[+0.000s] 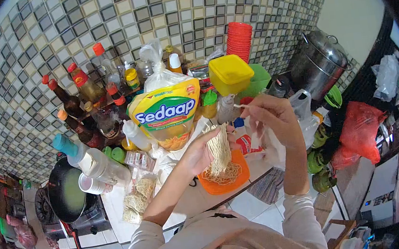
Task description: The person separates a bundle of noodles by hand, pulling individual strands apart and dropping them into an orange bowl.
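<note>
My left hand (198, 153) wrapped round pale, blocky dried noodles (220, 151); square orange plastic bowl (225, 189) at their six o'clock, loose tan noodles (234, 175) inside. My right hand (272, 116), at their two o'clock, pinching a thin whitish strand (240, 106).

Pale cream noodles (219, 149), bright orange tray (225, 188), yellow-and-green pouch (165, 112) lettered white on blue — yellow tub (231, 74), red cups (239, 42), wall tiles (130, 22) checkered grey, beige and white, striped grey cloth (267, 187).

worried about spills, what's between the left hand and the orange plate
Head view shows the noodle bundle, held in the left hand, then loose noodles on the orange plate.
</note>
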